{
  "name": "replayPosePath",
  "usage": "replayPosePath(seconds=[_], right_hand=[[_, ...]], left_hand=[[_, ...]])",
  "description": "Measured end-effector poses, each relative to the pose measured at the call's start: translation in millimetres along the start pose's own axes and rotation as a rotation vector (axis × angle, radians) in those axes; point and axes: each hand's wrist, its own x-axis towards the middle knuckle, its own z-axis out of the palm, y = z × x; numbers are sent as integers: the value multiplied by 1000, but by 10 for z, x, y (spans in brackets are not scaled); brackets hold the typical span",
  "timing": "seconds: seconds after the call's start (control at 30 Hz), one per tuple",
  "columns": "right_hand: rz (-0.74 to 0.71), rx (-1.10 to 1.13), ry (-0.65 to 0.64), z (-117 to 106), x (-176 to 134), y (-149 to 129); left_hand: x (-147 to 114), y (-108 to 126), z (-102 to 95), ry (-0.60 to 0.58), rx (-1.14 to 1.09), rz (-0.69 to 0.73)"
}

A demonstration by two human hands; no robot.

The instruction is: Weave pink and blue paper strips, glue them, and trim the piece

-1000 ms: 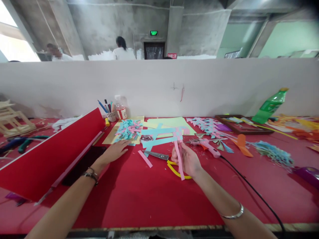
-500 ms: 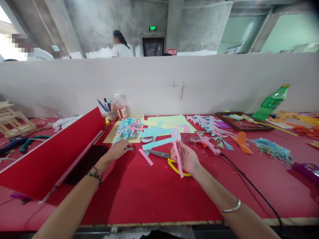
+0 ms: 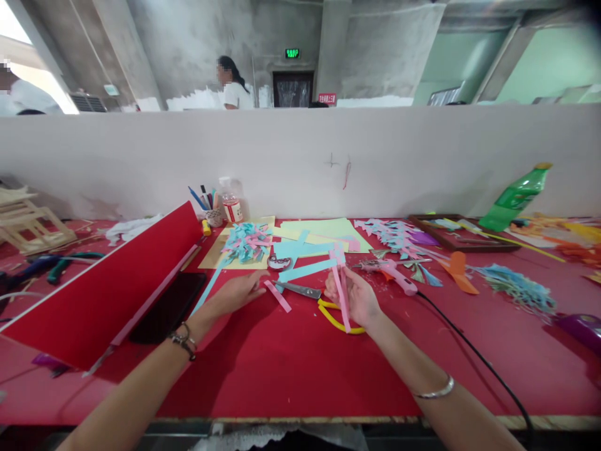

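My right hand (image 3: 359,297) is closed on a folded paper strip (image 3: 344,300), with pink tails hanging down and a blue arm (image 3: 305,269) reaching left. Scissors with yellow handles (image 3: 335,319) lie beneath and beside that hand. My left hand (image 3: 240,292) hovers over the table with loosely bent fingers and nothing visible in them. Just right of its fingertips lies a short pink strip (image 3: 278,297). Beyond is a heap of blue and pink paper pieces (image 3: 248,242), with a long blue strip (image 3: 210,285) running behind the left forearm.
A pink glue gun (image 3: 397,275) with a black cord lies to the right. On the left are a slanted red board (image 3: 113,282) and a dark phone (image 3: 171,307). Paper sheets (image 3: 323,228), a pen cup (image 3: 215,217) and a green bottle (image 3: 514,197) stand farther back.
My left hand has moved right, away from the heap toward the short pink strip, uncovering the long blue strip. My right hand keeps the folded strip nearly in place.
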Motion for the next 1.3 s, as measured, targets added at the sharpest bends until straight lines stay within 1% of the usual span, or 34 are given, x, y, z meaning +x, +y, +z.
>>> replayPosePath(seconds=[0.07, 0.13, 0.2, 0.3, 0.37, 0.5, 0.7, 0.87, 1.0, 1.13, 1.2, 1.23, 1.3], right_hand=[[-8, 1, 3, -1, -1, 4], [-17, 5, 16, 1, -5, 8], [-15, 10, 28, -5, -8, 15], [7, 13, 29, -33, -4, 30], [31, 13, 22, -52, -1, 37], [27, 23, 6, -62, 2, 35], [27, 12, 0, -54, 5, 33], [45, -34, -19, -47, -12, 37], [57, -45, -25, -49, -21, 35], [41, -25, -5, -72, -15, 33], [17, -5, -5, -81, -9, 27], [7, 5, -8, -84, -6, 24], [1, 23, -16, -90, 1, 18]], left_hand=[[21, 30, 10, -31, 36, 102], [28, 29, 26, -49, 38, 150], [24, 11, 47, -58, 19, 126], [20, -21, 80, -62, 28, 44], [25, -37, 97, -59, 39, 34], [35, -46, 113, -54, 67, 84], [12, -27, 125, -4, 56, 160], [-13, 34, 85, -49, 73, 172], [-40, 90, 64, -82, 190, 180], [-70, 27, 24, -99, 293, 213], [-81, -68, -48, -96, 341, 185], [-81, -126, -102, -81, 362, 142], [-61, -249, -237, -33, 390, -3]])
